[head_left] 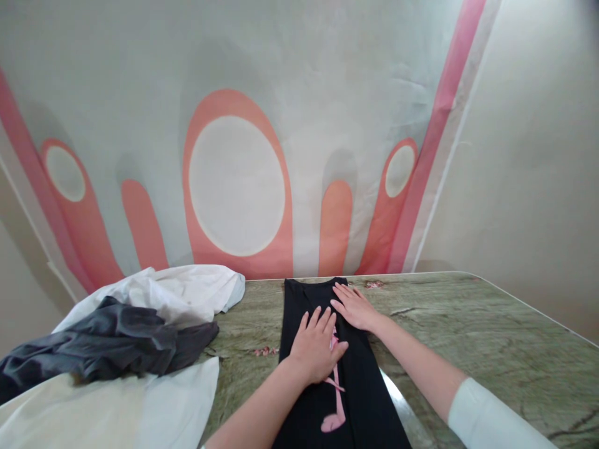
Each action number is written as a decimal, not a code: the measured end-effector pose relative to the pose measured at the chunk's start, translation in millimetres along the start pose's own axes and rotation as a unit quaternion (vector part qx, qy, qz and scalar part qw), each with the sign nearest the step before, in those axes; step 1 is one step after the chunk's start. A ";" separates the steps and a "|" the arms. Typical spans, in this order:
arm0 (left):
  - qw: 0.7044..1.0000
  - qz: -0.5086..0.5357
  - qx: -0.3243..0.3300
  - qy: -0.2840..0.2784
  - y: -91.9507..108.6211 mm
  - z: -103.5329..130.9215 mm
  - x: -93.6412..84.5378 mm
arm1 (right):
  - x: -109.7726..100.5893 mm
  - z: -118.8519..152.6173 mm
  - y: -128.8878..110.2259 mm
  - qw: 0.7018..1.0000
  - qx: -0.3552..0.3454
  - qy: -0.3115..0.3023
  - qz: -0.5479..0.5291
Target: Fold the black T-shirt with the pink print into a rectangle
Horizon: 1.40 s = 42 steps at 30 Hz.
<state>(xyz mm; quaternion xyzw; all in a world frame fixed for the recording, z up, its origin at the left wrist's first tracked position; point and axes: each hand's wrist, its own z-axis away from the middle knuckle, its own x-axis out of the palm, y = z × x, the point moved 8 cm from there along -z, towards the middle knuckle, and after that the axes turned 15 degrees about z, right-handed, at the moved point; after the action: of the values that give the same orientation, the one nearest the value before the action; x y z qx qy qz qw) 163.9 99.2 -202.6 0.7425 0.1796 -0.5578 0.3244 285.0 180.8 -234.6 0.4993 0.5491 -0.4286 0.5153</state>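
Note:
A black garment with a pink printed figure [369, 399] lies in a long, narrow folded strip on the table, running from the far edge toward me. My left hand [316, 349] rests flat on its middle, fingers spread, covering part of the pink print. Farther off, my right hand [353, 305] lies flat across the garment's upper right edge with its fingers stretched out. Neither hand grips the cloth. Whether the garment is a shirt or a dress I cannot tell.
On the left of the wood-patterned table [468, 337] is a heap of loose cloth: a white piece [187, 290], a dark grey piece [116, 343] and a cream-white piece [173, 405]. Behind the table hangs a backdrop [374, 93] with pink and orange shapes.

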 end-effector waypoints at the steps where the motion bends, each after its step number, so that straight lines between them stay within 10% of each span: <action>1: 1.000 0.003 0.001 0.002 -0.3 1.5 0.2 | 3.8 -1.9 6.5 1.000 0.011 -0.011 0.001; 10: 1.000 0.006 -0.001 0.009 -2.6 3.3 1.4 | 17.1 -28.7 58.4 0.992 0.119 -0.034 0.012; 20: 1.000 -0.004 0.002 0.031 -2.9 4.3 2.1 | 7.8 2.5 4.9 1.000 -0.015 -0.001 0.016; 27: 0.999 -0.007 0.007 0.033 -1.0 5.7 1.2 | -0.8 1.8 30.8 0.992 0.124 -0.005 0.030; 34: 1.000 0.007 0.008 0.029 -5.0 3.2 9.7 | -11.2 63.2 -34.3 0.997 -0.072 0.006 -0.012; 42: 0.992 0.114 0.038 0.022 -17.0 -4.0 -2.9 | -19.6 129.9 -18.5 0.995 -0.101 -0.026 -0.005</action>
<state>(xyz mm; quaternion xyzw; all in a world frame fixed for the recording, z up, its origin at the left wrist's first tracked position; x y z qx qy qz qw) 155.2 114.6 -204.0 0.7820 0.0794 -0.5071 0.3536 283.9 48.2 -229.1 0.4310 0.5785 -0.3861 0.5749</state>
